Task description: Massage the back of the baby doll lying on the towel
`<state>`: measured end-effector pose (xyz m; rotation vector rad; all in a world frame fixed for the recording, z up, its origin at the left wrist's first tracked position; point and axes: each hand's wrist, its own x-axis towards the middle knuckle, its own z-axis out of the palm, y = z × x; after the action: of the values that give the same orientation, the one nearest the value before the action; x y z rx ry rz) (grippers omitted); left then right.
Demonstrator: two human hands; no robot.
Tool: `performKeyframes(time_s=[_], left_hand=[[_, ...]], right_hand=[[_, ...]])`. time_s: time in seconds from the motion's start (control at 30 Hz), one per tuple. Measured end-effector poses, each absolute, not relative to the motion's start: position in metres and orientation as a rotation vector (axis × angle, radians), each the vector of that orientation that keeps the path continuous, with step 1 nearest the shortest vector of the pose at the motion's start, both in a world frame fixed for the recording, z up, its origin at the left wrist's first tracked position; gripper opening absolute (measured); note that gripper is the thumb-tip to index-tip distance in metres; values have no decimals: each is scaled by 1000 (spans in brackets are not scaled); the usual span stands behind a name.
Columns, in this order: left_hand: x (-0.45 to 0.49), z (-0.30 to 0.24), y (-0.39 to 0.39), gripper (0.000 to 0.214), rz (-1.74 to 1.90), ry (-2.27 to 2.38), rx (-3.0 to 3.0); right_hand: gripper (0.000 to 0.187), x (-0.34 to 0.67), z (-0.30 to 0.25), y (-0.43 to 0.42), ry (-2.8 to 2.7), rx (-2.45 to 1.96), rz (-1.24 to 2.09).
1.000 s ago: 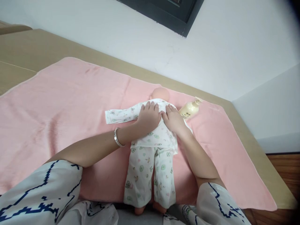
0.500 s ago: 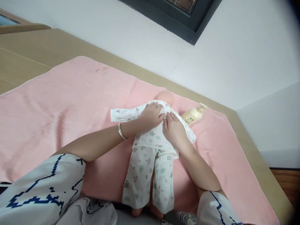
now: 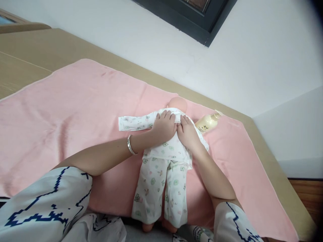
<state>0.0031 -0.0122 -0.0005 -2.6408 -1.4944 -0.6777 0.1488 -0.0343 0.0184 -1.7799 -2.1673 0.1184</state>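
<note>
A baby doll [image 3: 178, 103] lies on a pink cloth, its feet toward me and its face out of sight. It wears a white printed pajama top [image 3: 165, 151] and matching pajama pants [image 3: 148, 188]. My left hand [image 3: 165, 127] rests flat on the left side of the doll's upper torso, fingers extended toward the head. Beside it, my right hand [image 3: 188, 132] lies flat on the right side, with the two thumbs close together at the middle. Neither hand grips anything. One doll sleeve stretches out to the left; the other is partly behind my right hand.
A pale yellow pump bottle [image 3: 208, 122] lies tilted on the cloth right of the doll. The pink cloth [image 3: 101, 101] covers much of a wooden table [image 3: 75, 45]. Behind stands a white wall [image 3: 161, 50] with a dark frame [image 3: 194, 20].
The fingers of my right hand have moved slightly up and lie straighter on the top. My left hand has shifted only a little on the doll's torso.
</note>
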Motion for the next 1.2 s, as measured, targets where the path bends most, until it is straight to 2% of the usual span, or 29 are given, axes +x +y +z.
performKeyframes(time_s=[0.23,0.47,0.67,0.8,1.2], left_hand=[[2,-1,-4,50,-709,-1668,-2678],[8,1,-27,40,-724,-1444,-2537],[0,-4,-8,32,-868,-1501,-2615],[-3,-8,3,35,-933,-1550,-2653],[0,-10,0,40,-968,-1592,-2638]], right_hand=[[56,138,19,-51,-2193,-1780,89],[49,158,15,-22,-2162,-1701,141],[53,147,16,-37,-2149,-1739,23],[52,138,15,-52,-2144,-1720,-79],[56,147,10,-32,-2124,-1745,-36]])
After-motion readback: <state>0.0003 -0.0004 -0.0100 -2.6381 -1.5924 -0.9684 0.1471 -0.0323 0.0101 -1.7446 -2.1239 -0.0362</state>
